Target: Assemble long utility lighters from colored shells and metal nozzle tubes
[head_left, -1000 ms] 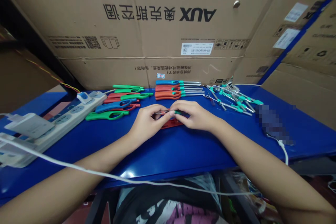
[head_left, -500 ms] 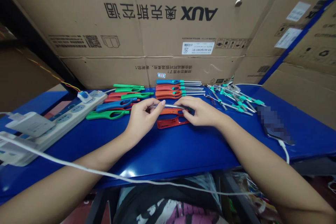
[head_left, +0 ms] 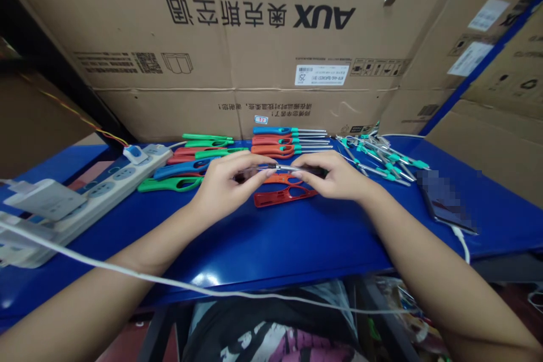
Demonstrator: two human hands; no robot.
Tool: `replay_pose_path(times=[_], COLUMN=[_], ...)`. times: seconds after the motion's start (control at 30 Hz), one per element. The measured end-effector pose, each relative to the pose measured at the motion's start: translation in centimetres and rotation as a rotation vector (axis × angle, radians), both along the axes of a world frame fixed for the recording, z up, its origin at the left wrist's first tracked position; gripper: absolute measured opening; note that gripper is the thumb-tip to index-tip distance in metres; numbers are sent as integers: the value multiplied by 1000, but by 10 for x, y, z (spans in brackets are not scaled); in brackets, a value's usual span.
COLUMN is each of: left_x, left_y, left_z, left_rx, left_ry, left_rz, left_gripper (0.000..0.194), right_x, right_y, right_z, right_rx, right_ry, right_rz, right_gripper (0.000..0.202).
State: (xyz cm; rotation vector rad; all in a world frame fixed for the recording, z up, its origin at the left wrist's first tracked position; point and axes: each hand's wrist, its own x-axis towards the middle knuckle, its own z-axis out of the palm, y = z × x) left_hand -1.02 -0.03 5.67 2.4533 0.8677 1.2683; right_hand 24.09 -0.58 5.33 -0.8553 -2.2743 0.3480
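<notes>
Power strip (head_left: 121, 178) at nine o'clock, well apart from the left hand (head_left: 224, 182), fingers pinching a thin metal rod (head_left: 282, 168). Red handle (head_left: 270, 198) at six, inside the table's (head_left: 280, 243) near edge. The right hand (head_left: 335, 178) pinches the rod too; phone (head_left: 445, 201) near four.
</notes>
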Motion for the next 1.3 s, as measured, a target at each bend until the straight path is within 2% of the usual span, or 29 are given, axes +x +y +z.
replay_pose_path(times=[0.4, 0.63, 0.8, 1.03, 1.2, 1.3], left_x=[-7, -6, -1, 5, 6, 6], left_y=[8, 2, 0, 0, -3, -5], left_z=[5, 6, 4, -1, -1, -3], left_rx=[86, 14, -109, -300, -366, -347], left_ry=[8, 11, -52, -237, -273, -276], left_rz=[-38, -64, -82, -65, -31, 14], left_gripper=[17, 21, 21, 20, 17, 15], right_x=[10, 8, 8, 5, 2, 1], right_y=[-1, 1, 1, 3, 3, 2], right_z=[6, 4, 3, -4, -4, -4], right_rx=[-40, -48, 61, 356, 432, 451], right_ry=[-5, -43, -43, -67, -96, -96], right_rz=[-8, 13, -19, -96, -102, -108], right_gripper=[25, 26, 22, 17, 18, 19])
